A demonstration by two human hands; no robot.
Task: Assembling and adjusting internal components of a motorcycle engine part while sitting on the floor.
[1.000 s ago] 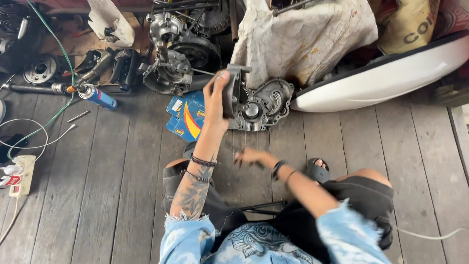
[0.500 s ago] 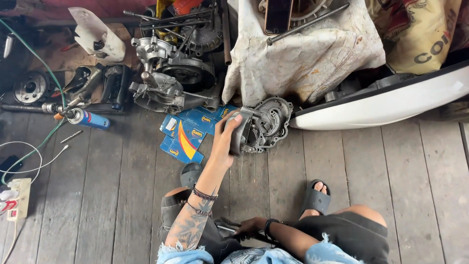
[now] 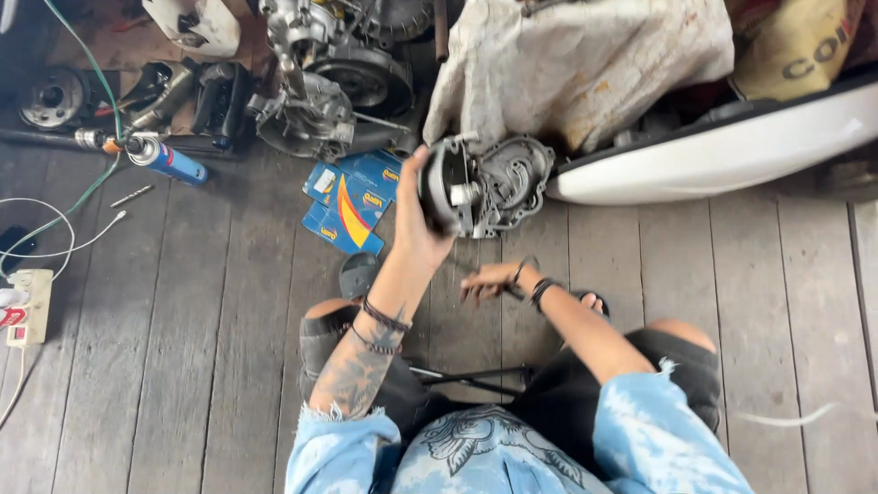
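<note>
Plank floor (image 3: 229, 366) fills the frame. White scooter body panel (image 3: 713, 146) upper right, dirty cloth (image 3: 585, 64) top centre, engine block (image 3: 320, 91) top left of centre. Engine cover casting (image 3: 494, 187) at centre, held upright off the floor: left hand (image 3: 416, 215) grips its left edge. Right hand (image 3: 489, 279) just below, fingers curled on a small dark tool (image 3: 523, 267). Blue boxes (image 3: 352, 206) left of the casting.

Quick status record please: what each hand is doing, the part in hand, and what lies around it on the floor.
left hand: grips the dark rim of the metal engine cover, holding it tilted on the plank floor
right hand: low over the planks, apart from the cover; whether it holds anything is unclear
behind the cover: stained cloth, white body panel
left of it: blue boxes, engine block, blue spray can
</note>
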